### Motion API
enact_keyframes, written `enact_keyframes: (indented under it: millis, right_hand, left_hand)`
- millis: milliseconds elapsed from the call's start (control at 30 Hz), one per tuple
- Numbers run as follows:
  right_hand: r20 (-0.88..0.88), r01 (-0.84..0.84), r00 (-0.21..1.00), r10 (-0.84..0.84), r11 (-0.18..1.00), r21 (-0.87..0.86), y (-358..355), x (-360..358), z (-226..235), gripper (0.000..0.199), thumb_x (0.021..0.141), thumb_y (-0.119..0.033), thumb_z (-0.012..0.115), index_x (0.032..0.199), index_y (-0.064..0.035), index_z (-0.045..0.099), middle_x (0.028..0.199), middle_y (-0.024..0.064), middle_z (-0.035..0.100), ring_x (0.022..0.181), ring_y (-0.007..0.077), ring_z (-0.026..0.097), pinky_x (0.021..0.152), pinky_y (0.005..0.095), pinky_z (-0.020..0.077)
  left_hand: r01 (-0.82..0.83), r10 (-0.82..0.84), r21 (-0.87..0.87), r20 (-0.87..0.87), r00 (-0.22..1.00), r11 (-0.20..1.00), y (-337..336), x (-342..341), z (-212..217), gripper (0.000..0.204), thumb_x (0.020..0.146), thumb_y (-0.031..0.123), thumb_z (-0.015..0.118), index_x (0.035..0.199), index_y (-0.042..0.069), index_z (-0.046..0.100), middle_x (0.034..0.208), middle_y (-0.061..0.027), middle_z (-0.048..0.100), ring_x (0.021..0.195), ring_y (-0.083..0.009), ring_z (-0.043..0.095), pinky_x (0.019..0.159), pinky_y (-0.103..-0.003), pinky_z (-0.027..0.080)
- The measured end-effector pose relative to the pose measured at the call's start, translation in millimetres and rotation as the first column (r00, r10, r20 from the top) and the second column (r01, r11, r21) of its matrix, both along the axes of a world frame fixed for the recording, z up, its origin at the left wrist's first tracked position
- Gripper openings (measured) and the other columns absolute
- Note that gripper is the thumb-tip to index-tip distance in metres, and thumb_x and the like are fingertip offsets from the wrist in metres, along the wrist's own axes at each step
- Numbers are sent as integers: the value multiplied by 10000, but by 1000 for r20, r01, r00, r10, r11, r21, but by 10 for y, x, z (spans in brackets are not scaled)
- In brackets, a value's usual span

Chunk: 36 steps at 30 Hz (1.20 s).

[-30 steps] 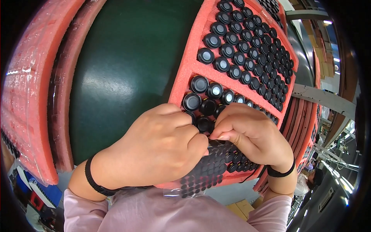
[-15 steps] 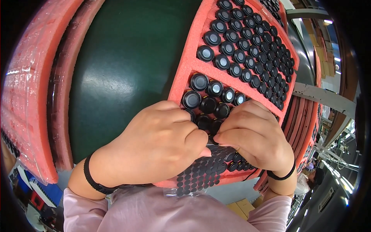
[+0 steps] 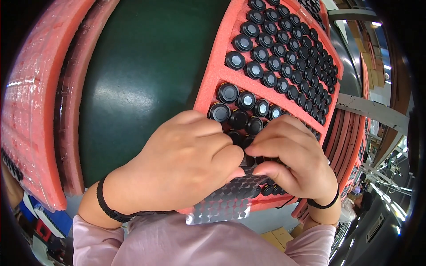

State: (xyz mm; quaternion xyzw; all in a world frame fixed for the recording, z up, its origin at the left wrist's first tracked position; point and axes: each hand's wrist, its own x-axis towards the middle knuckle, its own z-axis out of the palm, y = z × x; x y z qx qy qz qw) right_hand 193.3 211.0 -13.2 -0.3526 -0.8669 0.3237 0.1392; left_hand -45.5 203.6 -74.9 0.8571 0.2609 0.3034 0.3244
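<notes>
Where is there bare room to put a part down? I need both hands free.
The dark green table is bare between the stacked foam at left and the red foam tray. The tray is crowded with round black parts; both hands cover its near end.

Bright overhead light, sharp centre, fisheye-bent dark rim.

Left hand [image 3: 182,170] slightly nearer right hand [image 3: 290,162]; fingertips now together over sticker sheet [image 3: 226,199]

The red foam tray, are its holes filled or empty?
Filled, where visible: the red foam tray has black round caps seated row on row. Holes under the left hand and right hand cannot be told.
</notes>
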Motion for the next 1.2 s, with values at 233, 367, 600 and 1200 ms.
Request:
enact_keyframes:
  millis: [233, 367, 600, 1200]
  right_hand:
    - [31, 187, 982, -184, 974, -126, -172, -37, 19, 294, 772, -54, 859, 1013, -14, 696, 946, 125, 656, 861, 284, 643, 738, 369, 513]
    - [17, 241, 970, -241, 970, -37, -313, -69, 24, 308, 756, -8, 852, 1013, -19, 682, 947, 129, 654, 859, 287, 645, 743, 369, 514]
    - [-59, 297, 953, -299, 954, -27, -410, -50, 12, 295, 764, 29, 825, 1008, -32, 671, 949, 124, 646, 830, 293, 635, 730, 393, 512]
    - [162, -111, 984, 78, 971, 211, -4, -114, 267, 217, 670, -249, 837, 846, -156, 748, 887, -8, 616, 833, 264, 562, 775, 423, 419]
  left_hand:
    - [-106, 110, -103, 40, 993, 989, -69, 39, -17, 269, 791, 217, 835, 974, 81, 693, 807, -71, 669, 755, -285, 666, 748, -421, 535]
    - [-82, 106, -240, 88, 990, 967, -71, 36, 45, 287, 792, 219, 840, 995, 75, 697, 860, -85, 691, 727, -298, 678, 686, -420, 537]
    - [-37, 41, -65, 63, 997, 997, -104, 19, 12, 330, 800, 281, 828, 1006, 56, 703, 840, -85, 658, 643, -272, 650, 555, -384, 517]
    - [-46, 41, 31, 128, 991, 998, -154, -17, 0, 350, 785, 309, 827, 971, 35, 713, 815, -67, 607, 561, -230, 589, 482, -347, 470]
